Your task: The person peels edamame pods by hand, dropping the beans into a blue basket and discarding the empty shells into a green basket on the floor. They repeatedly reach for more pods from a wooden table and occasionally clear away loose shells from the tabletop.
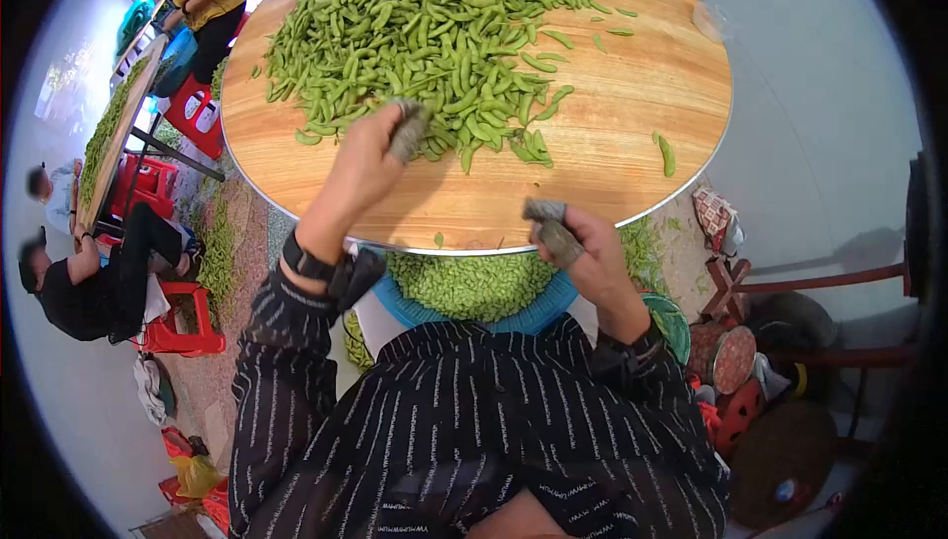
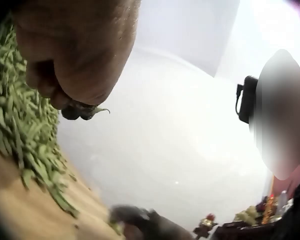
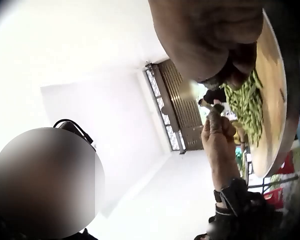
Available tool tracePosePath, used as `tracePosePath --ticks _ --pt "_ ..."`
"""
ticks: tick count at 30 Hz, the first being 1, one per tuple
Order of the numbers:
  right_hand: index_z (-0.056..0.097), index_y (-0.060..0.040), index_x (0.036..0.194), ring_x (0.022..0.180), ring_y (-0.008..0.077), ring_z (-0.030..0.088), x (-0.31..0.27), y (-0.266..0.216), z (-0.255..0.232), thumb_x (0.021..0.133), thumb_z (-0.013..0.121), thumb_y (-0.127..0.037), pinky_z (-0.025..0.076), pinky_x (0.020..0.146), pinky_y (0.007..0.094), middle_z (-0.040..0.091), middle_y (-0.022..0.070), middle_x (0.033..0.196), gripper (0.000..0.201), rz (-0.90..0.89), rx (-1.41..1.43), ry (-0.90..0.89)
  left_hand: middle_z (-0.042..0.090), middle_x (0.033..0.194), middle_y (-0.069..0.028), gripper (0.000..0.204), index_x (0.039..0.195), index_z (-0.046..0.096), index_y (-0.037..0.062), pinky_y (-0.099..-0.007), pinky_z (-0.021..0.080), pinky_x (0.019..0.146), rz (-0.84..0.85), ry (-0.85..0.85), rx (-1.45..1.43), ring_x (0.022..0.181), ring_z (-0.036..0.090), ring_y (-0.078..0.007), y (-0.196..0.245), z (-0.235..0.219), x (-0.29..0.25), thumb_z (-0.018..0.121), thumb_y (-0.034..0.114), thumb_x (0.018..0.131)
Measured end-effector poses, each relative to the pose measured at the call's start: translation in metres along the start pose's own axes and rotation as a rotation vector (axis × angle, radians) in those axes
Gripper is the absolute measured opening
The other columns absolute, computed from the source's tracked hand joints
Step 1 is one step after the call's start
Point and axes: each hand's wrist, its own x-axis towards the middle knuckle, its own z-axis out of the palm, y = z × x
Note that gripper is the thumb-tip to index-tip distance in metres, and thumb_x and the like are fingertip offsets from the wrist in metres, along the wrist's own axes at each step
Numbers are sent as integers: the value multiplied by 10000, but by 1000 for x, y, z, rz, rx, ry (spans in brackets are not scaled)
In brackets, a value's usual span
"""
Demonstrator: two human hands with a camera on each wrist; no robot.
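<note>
My left hand (image 1: pixel 370 159) is over the near edge of a heap of green soybean pods (image 1: pixel 434 26) on a round wooden table (image 1: pixel 632 75). Grey wrapping covers its thumb and finger, which pinch a pod; a thin curled stem (image 2: pixel 104 109) sticks out past the fingertips in the left wrist view. My right hand (image 1: pixel 592 258) is at the table's near rim, its wrapped thumb and finger curled together. A bit of green (image 2: pixel 114 228) shows at its fingertips in the left wrist view. Below sits a blue basin (image 1: pixel 395 304) of shelled beans (image 1: pixel 474 287).
Loose pods (image 1: pixel 666 155) lie to the right on the tabletop. At left, people (image 1: pixel 89 272) work at another table (image 1: pixel 114 134) near red stools (image 1: pixel 183 317). Pods are scattered on the floor (image 1: pixel 219 253). A wooden rack (image 1: pixel 810 282) and round containers (image 1: pixel 734 359) stand at right.
</note>
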Motion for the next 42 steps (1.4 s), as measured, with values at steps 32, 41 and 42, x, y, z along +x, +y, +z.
tracePosePath --ticks 32,41,42 --pt "566 -27 930 591 17 457 13 -9 29 793 518 -71 345 504 144 547 -37 718 151 159 168 -86 504 639 -172 156 769 466 -3 -420 404 534 145 -124 270 646 524 -357 32 50 -75 556 -6 642" --pt "566 -14 901 606 25 450 13 -15 31 767 521 -16 357 523 166 542 -26 725 142 182 174 -66 524 668 -205 175 847 499 -7 -407 423 556 -88 -219 -191 675 535 -369 35 41 -74 543 18 680" --pt "566 -15 898 602 26 446 12 -16 30 767 520 -15 355 522 167 537 -28 718 139 196 157 -78 524 668 -205 175 847 499 -7 -407 423 556 -88 -220 -193 675 535 -369 33 43 -74 543 18 680"
